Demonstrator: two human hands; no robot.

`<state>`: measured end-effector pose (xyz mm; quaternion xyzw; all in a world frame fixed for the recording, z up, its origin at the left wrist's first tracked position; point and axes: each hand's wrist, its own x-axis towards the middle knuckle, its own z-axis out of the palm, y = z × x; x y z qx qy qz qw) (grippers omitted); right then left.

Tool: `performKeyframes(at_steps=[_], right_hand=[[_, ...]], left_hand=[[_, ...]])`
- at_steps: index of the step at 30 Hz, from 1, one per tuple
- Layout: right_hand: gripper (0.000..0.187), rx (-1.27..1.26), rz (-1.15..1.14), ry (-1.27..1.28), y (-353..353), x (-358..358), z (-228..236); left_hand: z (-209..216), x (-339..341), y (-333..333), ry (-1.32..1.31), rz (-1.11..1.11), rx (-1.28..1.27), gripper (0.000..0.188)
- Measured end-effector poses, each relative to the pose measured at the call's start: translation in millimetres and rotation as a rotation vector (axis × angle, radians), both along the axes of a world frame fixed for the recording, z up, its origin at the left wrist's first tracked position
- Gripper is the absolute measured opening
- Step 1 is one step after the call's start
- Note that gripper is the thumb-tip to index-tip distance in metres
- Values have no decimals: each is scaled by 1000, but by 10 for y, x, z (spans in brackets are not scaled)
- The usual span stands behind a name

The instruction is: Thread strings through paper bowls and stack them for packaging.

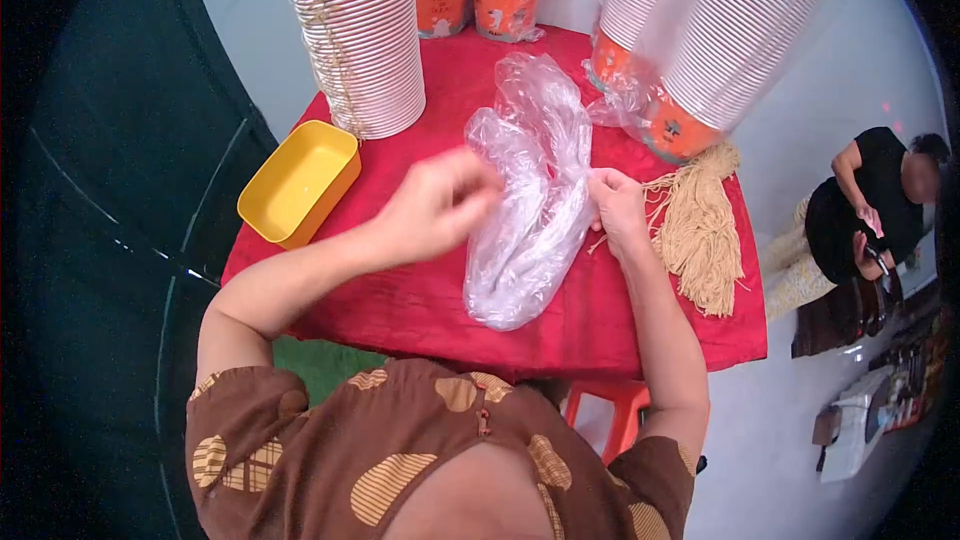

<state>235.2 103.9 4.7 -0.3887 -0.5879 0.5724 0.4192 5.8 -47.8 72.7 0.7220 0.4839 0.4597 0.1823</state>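
Observation:
A crumpled clear plastic bag (520,260) lies on the red-covered table in front of me, gathered at a narrow neck. My right hand (620,208) pinches that neck from the right side. A short bit of tan string hangs by its fingers. My left hand (440,202) is raised at the bag's left edge, slightly blurred, its fingers bent and apart from the thumb, with nothing seen in it. To the right of my right hand lies a bundle of tan strings (705,235).
A yellow plastic tub (300,185) sits at the table's left edge. Behind it rises a tall stack of paper buckets (360,60), strings hanging down its side. More orange-and-white bucket stacks (735,35), some in clear plastic, stand at the back. Another person (865,210) is farther right.

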Motion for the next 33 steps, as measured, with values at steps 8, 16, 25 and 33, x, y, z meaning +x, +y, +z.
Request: performKeyframes(at_steps=[8,16,25,33], right_hand=[[14,-20,21,-45,-77,13,58],[15,65,-252,465,218,403,160],[17,20,-421,489,169,548,456],[18,35,-181,453,-83,257,506]], left_hand=[[-99,-384,588,-11,136,-355,41],[-88,-646,250,365,203,-345,12],[366,-854,198,560,49,-409,32],[1198,-33,674,-10,-115,-41,74]])
